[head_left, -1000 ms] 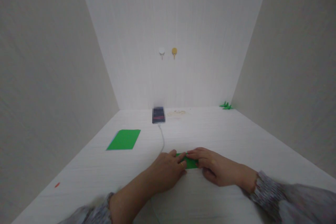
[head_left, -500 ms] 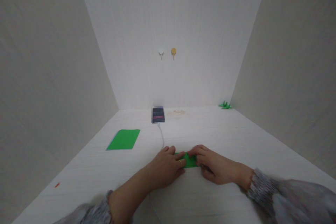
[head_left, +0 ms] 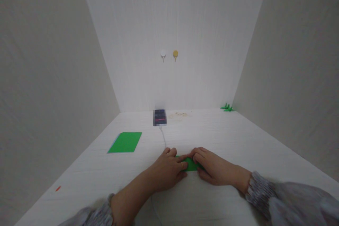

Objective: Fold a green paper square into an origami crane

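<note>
A small folded piece of green paper (head_left: 191, 165) lies on the white table in front of me. My left hand (head_left: 169, 169), with a ring on one finger, presses its left part down onto the table. At the paper's right end is my right hand (head_left: 212, 166), its fingers bent and closed on the upper edge and right side. Between the hands only the middle of the paper shows; the rest is covered by fingers.
A stack of green paper sheets (head_left: 125, 142) lies at left. A phone-like dark device (head_left: 160, 117), blurred out, stands by the back wall with a white cable (head_left: 163, 137). Green folded paper pieces (head_left: 227, 107) sit in the far right corner. A small orange-red scrap (head_left: 58, 188) lies at left.
My right hand has shifted slightly left along the paper and covers more of it. My left hand stays in about the same place on the paper.
</note>
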{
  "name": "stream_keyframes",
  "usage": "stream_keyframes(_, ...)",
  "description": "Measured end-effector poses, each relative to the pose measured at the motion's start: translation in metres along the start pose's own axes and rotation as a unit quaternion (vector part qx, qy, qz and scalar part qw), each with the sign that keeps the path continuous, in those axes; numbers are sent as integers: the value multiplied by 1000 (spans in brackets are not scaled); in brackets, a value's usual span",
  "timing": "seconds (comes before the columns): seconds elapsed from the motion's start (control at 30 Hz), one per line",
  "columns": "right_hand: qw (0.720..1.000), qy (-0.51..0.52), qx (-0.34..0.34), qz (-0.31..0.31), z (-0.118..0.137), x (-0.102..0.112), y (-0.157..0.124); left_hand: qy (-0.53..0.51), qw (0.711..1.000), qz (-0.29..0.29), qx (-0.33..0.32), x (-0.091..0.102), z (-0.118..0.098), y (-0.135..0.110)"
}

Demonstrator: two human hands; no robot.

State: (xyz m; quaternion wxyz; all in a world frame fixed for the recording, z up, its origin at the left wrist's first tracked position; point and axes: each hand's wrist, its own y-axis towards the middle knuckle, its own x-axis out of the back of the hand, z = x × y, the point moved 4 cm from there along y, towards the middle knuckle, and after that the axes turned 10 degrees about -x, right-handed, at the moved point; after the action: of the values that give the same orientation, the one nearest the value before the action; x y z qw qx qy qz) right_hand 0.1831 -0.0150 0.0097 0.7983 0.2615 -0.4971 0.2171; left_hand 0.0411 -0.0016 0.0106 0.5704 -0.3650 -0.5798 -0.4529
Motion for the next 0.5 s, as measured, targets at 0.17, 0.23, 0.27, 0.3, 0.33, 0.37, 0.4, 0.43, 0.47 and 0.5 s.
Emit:
stream_keyframes(0.17, 999, -7, -44, -12, -8, 3, 0, -17, 1000, -2, 5, -1, 3, -4)
stream_keyframes(0.23, 998, -6, -58, -21, -15, 7, -3, -22, 1000, 0, 6, -1, 5, -6)
stream_keyframes(0.27, 998, -6, -61, -22, -19, 9, -5, -24, 1000, 2, 6, 0, 5, -7)
stream_keyframes(0.3, 998, -6, -61, -26, -22, 11, -7, -26, 1000, 4, 7, 0, 5, -7)
stream_keyframes(0.33, 997, -7, -64, -32, -24, 14, -9, -28, 1000, 5, 7, 1, 5, -7)
stream_keyframes(0.37, 997, -9, -66, -37, -26, 16, -10, -31, 999, 5, 7, 2, 5, -7)
stream_keyframes(0.4, 997, -14, -66, -43, -26, 18, -11, -34, 999, 4, 7, 3, 4, -7)
stream_keyframes(0.43, 996, -20, -64, -50, -24, 20, -12, -37, 999, 2, 6, 5, 4, -8)
stream_keyframes(0.47, 996, -28, -56, -60, -21, 22, -11, -39, 999, -1, 5, 6, 3, -8)
stream_keyframes(0.5, 996, -39, -45, -72, -15, 23, -11, -40, 999, -5, 4, 7, 2, -8)
